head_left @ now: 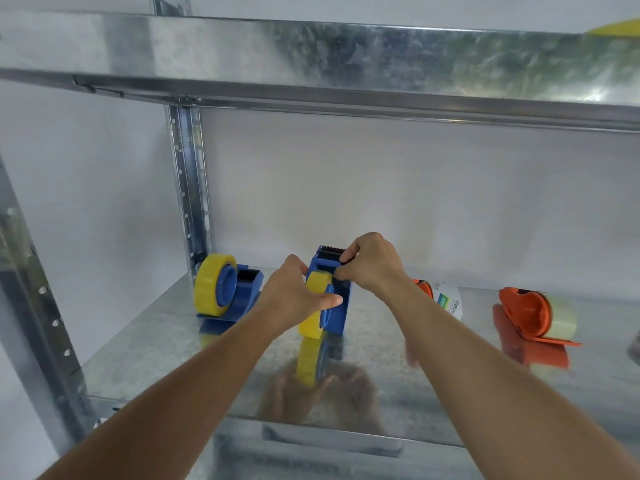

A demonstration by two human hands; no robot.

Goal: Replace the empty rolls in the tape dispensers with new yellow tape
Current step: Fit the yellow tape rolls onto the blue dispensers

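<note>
On a shiny galvanized metal shelf (145,355), at far left, I see a blue plastic dispenser (239,292) lying flat, its thick yellow roll (209,284) standing on edge. At centre, my left hand (294,299) cups a second yellow tape roll (313,306) mounted in an upright blue dispenser (337,292), thumb stretched across the hub. That dispenser's long axis runs vertical, serrated cutter pointing up. My right hand (372,263) pinches near the cutter, fingers curled. Further right an orange dispenser (528,315) carrying a pale translucent roll (561,322) lies flat.
</note>
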